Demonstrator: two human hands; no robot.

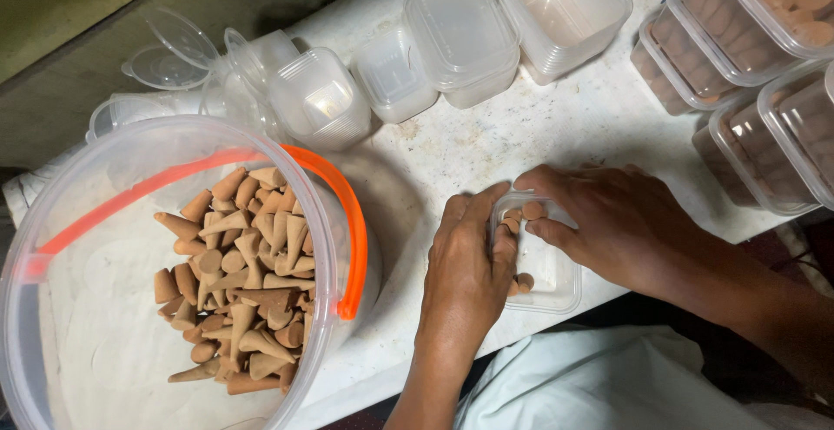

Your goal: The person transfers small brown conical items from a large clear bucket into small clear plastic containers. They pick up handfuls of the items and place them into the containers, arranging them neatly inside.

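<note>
A small clear plastic box [549,284] lies on the white table [556,126] in front of me, with a few brown cones inside. My left hand [467,265] rests on the box's left side, fingers curled over its rim. My right hand [608,221] reaches in from the right and pinches a brown cone [532,210] over the box's far end. A large clear bucket [52,204] with an orange handle [347,221] stands at the left, holding many brown cones [239,282].
Empty clear boxes [460,35] and loose lids [169,56] sit along the table's far side. Stacked lidded boxes [756,74] filled with brown cones stand at the right. A white cloth [591,387] lies at the bottom edge.
</note>
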